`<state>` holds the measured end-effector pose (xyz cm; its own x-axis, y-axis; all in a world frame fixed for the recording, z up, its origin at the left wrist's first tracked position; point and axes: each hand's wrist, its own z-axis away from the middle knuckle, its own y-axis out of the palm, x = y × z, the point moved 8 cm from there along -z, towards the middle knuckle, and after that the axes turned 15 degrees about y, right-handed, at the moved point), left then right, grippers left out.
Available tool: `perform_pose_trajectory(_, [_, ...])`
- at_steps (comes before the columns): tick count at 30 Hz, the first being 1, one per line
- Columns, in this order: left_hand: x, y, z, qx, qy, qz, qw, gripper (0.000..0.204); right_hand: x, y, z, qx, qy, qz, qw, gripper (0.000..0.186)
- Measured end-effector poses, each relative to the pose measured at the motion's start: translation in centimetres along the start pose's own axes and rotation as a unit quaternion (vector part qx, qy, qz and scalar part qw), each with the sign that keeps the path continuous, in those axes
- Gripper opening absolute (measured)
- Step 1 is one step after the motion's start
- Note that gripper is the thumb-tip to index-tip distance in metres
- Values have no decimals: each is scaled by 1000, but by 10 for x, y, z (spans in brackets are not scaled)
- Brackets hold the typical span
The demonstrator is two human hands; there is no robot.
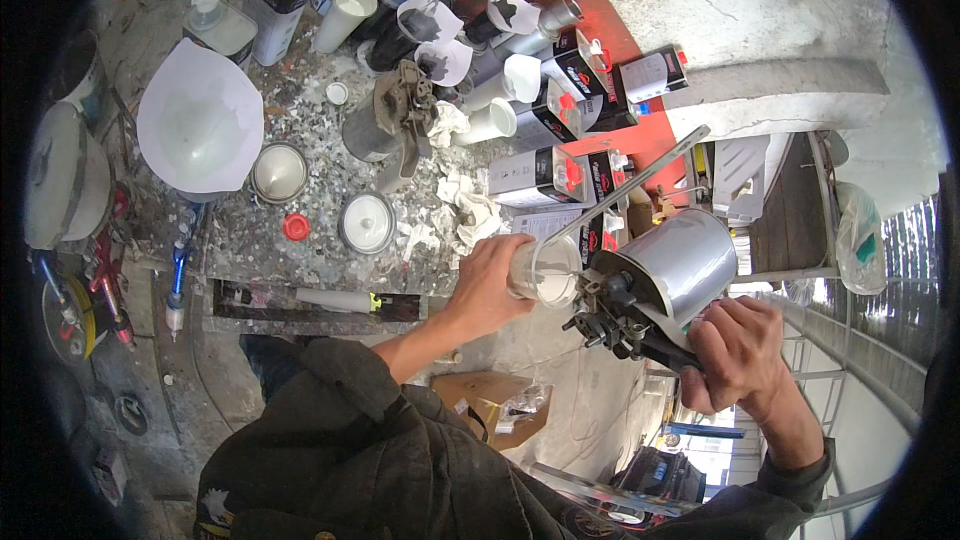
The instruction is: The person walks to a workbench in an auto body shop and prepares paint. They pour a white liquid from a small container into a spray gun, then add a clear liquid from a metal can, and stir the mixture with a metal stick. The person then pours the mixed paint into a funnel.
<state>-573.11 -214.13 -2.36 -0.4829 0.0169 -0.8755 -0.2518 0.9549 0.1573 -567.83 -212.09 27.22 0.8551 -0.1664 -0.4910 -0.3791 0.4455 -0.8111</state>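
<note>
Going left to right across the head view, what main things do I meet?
Red metal spray gun, broad white paper funnel, small round red plastic cap, left hand, translucent plastic cup, silver cylindrical metal can, right hand.

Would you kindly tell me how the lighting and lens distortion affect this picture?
Head view: black corners frame the fisheye image, whose edges look warped; pale reflections streak the silver canister by the right hand; bright light shows through the slatted wall at right.

Clear cup [553, 282] w/ metal strip [640, 180] at rim, silver can [695, 255] tipped just R, dk. lid assy. [622, 312] twd. cup.
</note>
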Motion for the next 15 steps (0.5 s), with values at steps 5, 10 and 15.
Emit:
perform_pose_trajectory(5, [0,-2,-1,-33,28,-20,999,83,1,1,1,-38,-10,5,999,33])
perform_pose_trajectory(10, [0,-5,-3,-32,24,-19,999,82,0,0,3,-29,6,18,999,33])
perform_pose_trajectory(15, [-1,-5,-4,-40,31,-23,998,80,2,-3,3,-30,5,24,999,31])
